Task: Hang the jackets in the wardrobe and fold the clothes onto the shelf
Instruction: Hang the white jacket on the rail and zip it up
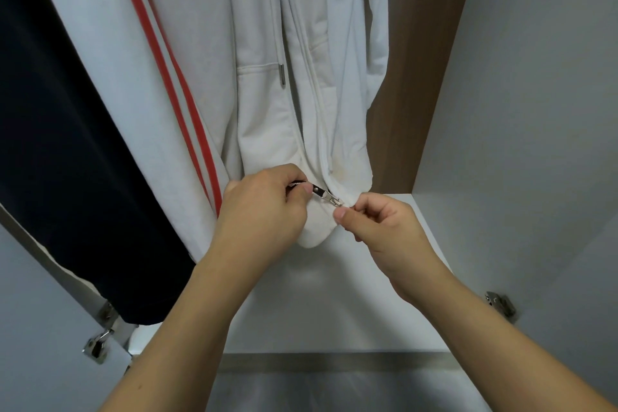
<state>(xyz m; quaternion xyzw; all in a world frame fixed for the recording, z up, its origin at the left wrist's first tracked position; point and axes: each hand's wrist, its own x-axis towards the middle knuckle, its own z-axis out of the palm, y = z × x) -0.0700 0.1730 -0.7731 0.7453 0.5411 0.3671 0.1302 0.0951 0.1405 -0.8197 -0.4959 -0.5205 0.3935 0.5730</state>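
Inside an open wardrobe (521, 84), a person works the zip at the hem of a white hoodie (264, 110) that already hangs from above, its lower edge reaching just above the wardrobe's white floor panel (334, 294). The left hand (264, 211) has its fingers curled tight on the dark zip pull (316, 190), while the right hand (378, 227) pinches the hem's right corner at the metal zip end (336, 201), thumb and forefinger pressed together; the two grips appear meant to hold the bottom taut so the slider can seat and run. To the left hang a white jacket (110, 43) with two red stripes and a dark garment (50, 144), both touching their neighbours on the rail, which is out of view. The hoodie's drawstring (282, 75) dangles loose over its front pocket. Door hinges (100, 341) show on the side panels. Judging by this, the hanging is well along; no folded clothes are in sight.
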